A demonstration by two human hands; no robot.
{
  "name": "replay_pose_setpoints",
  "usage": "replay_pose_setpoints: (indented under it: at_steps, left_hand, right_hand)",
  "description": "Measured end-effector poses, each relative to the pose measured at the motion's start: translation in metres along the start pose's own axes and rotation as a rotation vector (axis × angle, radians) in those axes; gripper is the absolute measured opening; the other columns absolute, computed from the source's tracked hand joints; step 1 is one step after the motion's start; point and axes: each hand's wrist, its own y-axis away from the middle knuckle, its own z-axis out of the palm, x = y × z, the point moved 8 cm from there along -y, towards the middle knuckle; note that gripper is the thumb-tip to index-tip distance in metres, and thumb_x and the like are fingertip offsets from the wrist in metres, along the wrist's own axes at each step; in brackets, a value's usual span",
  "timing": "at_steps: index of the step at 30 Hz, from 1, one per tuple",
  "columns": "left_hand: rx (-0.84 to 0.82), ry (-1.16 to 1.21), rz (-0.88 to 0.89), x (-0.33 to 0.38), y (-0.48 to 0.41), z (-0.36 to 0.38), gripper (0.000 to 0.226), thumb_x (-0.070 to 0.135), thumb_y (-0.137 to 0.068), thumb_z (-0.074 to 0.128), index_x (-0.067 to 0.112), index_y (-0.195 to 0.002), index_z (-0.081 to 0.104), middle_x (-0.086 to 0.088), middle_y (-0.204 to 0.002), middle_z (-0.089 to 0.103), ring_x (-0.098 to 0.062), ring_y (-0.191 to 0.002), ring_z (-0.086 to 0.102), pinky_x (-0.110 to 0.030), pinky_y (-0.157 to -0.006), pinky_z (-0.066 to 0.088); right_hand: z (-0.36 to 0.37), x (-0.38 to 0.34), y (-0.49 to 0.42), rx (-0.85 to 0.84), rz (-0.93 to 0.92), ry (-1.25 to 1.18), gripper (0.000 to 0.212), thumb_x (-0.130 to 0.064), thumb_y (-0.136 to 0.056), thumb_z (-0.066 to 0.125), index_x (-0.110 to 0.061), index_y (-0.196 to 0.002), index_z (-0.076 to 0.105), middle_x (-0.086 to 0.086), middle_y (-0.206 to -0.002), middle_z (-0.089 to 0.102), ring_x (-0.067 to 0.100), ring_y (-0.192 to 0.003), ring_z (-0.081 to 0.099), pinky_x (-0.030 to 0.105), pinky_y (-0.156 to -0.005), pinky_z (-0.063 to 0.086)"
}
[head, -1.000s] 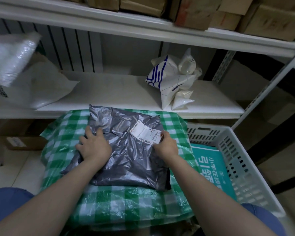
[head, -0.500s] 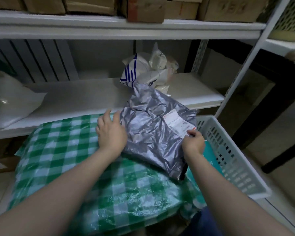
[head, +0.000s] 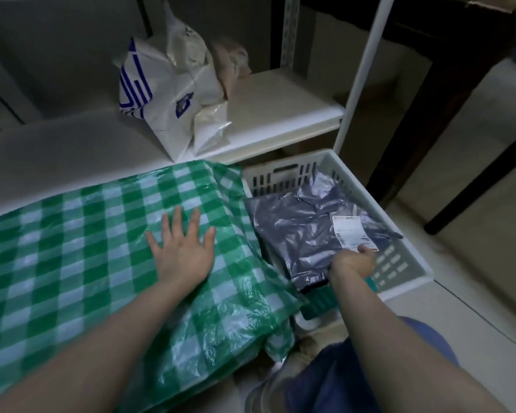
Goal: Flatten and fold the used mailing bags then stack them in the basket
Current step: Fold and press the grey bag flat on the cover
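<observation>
A folded grey mailing bag (head: 298,234) with a white shipping label lies inside the white slotted basket (head: 399,263) at the right, on top of a teal bag (head: 319,302). My right hand (head: 353,262) pinches the grey bag's near right edge, just below the label. My left hand (head: 182,251) rests flat with fingers spread on the green-and-white checked cover (head: 87,263) to the left of the basket. A crumpled white mailing bag with blue print (head: 161,96) stands on the shelf behind, with other pale bags bunched against it.
The white shelf board (head: 280,114) runs behind the checked surface, with a white upright post (head: 361,79) at its right end. A dark table leg (head: 474,174) stands on the tiled floor to the right. My blue-clad knee (head: 355,377) is below the basket.
The grey bag went from the checked cover to the right and down into the basket, carried by my right hand. My left hand let go of it and now lies flat on the cover.
</observation>
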Motion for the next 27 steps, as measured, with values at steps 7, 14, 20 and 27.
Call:
replay_pose_setpoints:
  at_steps: [7,14,20,27]
  left_hand:
    - [0.036,-0.036,0.007,-0.001,0.0,0.003,0.065,0.063,-0.096,0.004,0.036,-0.155,0.001,0.001,-0.164,-0.008,-0.022,-0.15,-0.013,-0.057,-0.118,-0.009]
    - [0.019,-0.031,0.007,0.001,0.0,0.002,0.064,0.061,-0.097,0.005,0.035,-0.156,0.0,0.0,-0.164,-0.009,-0.023,-0.149,-0.014,-0.057,-0.117,-0.01]
    - [-0.036,0.064,0.015,-0.003,-0.003,-0.01,0.063,0.059,-0.099,0.011,0.033,-0.156,0.004,0.0,-0.164,-0.008,-0.023,-0.15,-0.011,-0.056,-0.118,-0.008]
    - [-0.083,0.003,-0.064,-0.071,-0.058,-0.053,0.075,0.059,-0.094,0.043,0.031,-0.156,0.01,-0.003,-0.163,-0.009,-0.027,-0.15,-0.009,-0.059,-0.117,-0.002]
  right_hand:
    - [0.011,0.009,-0.016,-0.031,0.113,0.547,0.071,-0.024,-0.094,0.055,-0.01,-0.153,0.018,0.014,-0.16,0.009,0.035,-0.144,0.019,0.042,-0.116,0.021]
    - [0.074,0.019,0.031,-0.389,-0.129,0.793,0.041,-0.038,-0.088,0.052,-0.018,-0.121,0.065,0.012,-0.136,0.054,0.036,-0.122,0.051,0.036,-0.104,0.04]
    - [0.111,-0.014,0.074,-0.49,-0.335,0.702,0.045,-0.017,-0.1,0.043,-0.02,-0.055,0.038,0.003,-0.057,0.041,0.018,-0.053,0.036,0.028,-0.05,0.027]
    - [0.185,-0.106,0.143,-0.492,-0.652,0.678,0.028,-0.023,-0.1,0.047,-0.012,-0.078,0.06,0.011,-0.083,0.061,0.025,-0.079,0.054,0.029,-0.069,0.038]
